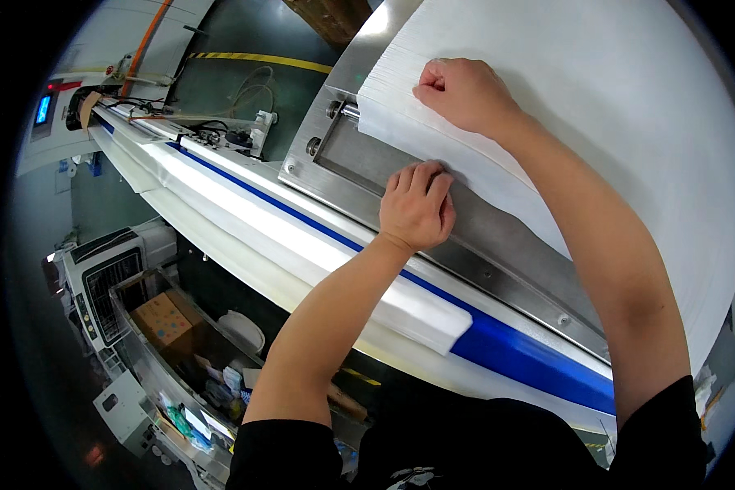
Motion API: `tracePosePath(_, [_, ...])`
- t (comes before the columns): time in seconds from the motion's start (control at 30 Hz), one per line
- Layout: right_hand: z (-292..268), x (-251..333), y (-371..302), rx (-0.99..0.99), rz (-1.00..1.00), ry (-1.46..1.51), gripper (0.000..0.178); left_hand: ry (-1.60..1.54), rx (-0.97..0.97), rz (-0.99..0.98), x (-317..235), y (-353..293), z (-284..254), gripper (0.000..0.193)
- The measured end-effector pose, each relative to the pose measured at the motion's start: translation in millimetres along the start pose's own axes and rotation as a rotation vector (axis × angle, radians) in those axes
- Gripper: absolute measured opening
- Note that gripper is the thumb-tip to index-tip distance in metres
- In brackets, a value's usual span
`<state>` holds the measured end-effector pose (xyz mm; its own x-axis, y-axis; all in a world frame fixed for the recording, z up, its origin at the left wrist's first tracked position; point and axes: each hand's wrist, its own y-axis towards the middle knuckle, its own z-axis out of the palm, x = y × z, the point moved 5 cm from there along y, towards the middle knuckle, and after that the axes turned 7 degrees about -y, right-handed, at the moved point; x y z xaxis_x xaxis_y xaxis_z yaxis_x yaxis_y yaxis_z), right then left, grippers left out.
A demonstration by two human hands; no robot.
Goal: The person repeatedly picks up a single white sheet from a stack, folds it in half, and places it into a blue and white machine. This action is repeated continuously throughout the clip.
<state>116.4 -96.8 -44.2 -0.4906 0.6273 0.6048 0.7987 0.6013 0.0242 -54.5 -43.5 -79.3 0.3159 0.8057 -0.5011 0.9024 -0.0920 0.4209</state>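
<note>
A thick stack of thin white sheets (621, 106) fills the upper right, its many layers showing along the left edge. On top of it, close to that layered edge, rests my right hand (465, 94), its fingers curled in; whatever they hold, if anything, is hidden. My left hand (416, 206) is closed too, knuckles up, over the grey steel bed (359, 163) just beside the stack's near side. Its fingertips are turned under, so I cannot tell whether they grip anything.
A long white padded strip (302, 233) and a blue band (531, 359) run diagonally before me. At lower left stand a metal cart (131, 306) holding a cardboard box (167, 318), and a white machine (102, 282). Tubing and a yellow-black floor stripe (261, 59) lie farther off.
</note>
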Motion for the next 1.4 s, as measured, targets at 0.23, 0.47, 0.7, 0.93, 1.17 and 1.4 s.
tracePosePath(0.23, [0,2,-4,-0.030,-0.002,-0.006,0.018,0.009,0.033,-0.031,2,-1,0,0.028])
tracePosePath(0.47, [2,-5,-2,-0.104,0.020,-0.083,0.016,-0.012,-0.023,-0.069,11,8,-16,0.039])
tracePosePath(0.7, [2,-8,-2,-0.191,-0.046,-0.108,0.014,0.368,-0.110,0.080,60,56,-45,0.051])
tracePosePath(0.93, [0,-7,-4,-0.185,-0.038,-0.077,0.015,0.430,-0.037,0.196,66,53,-55,0.031])
tracePosePath(1.17, [-20,7,-144,-0.258,0.101,-0.091,0.022,0.340,0.516,0.314,65,61,-71,0.037])
tracePosePath(1.4, [-120,-128,-375,-0.284,0.513,-0.582,0.025,0.678,0.880,0.029,31,86,-59,0.065])
